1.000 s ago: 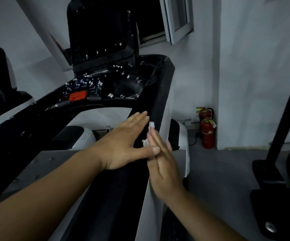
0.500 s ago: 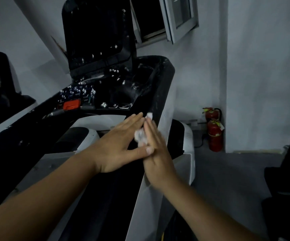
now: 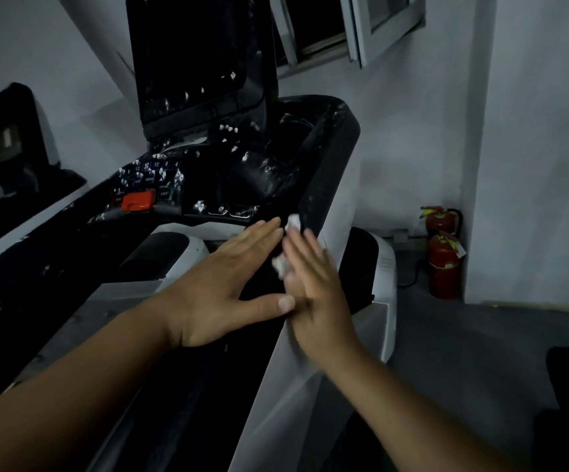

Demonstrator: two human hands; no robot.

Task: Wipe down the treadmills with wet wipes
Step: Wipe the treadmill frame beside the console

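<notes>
Your right hand [image 3: 317, 294] is sliding the wipe [image 3: 281, 265] further up the treadmill's black side rail [image 3: 324, 185] toward the console [image 3: 228, 185] — fingers [image 3: 302, 253] straight, pressing it against the rail's outer face. Your left hand [image 3: 222, 287] is lying flat alongside, gripping nothing — this rail's upper stretch looks nearly done.

The treadmill [image 3: 242, 172] is black with white side panels, its dark screen [image 3: 194, 56] upright and its console speckled with white flecks. A crumpled white wet wipe [image 3: 280, 264] lies against the black handrail [image 3: 327, 172], pressed under the flat right hand [image 3: 317, 291]
</notes>
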